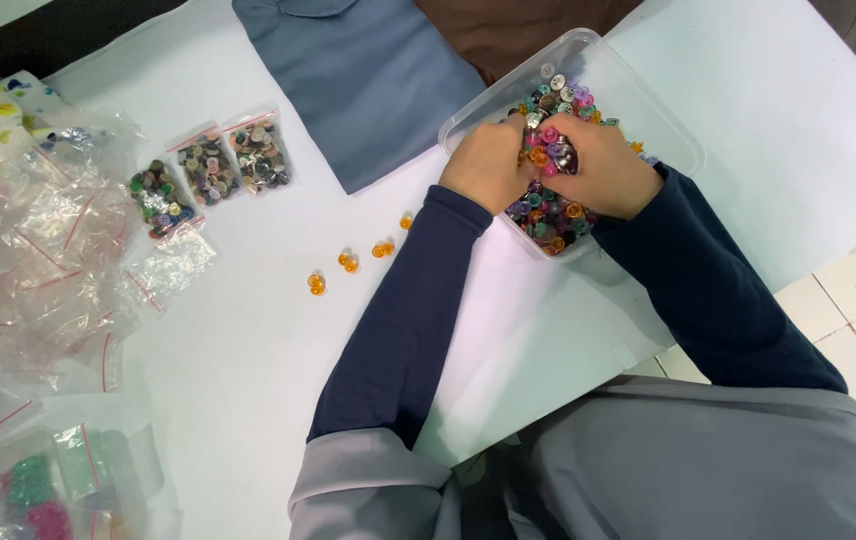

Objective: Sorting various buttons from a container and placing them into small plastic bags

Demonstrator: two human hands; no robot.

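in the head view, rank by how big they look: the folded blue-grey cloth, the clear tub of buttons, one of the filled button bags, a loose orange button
1. Folded blue-grey cloth, though it is cut off at the top edge.
2. Clear tub.
3. Filled button bag.
4. Loose orange button.

The person wears 2 long, close-fitting navy sleeves, each ending at the wrist of a bare hand. At 6 o'clock a loose grey garment, possibly a shawl or robe, drapes in soft folds.
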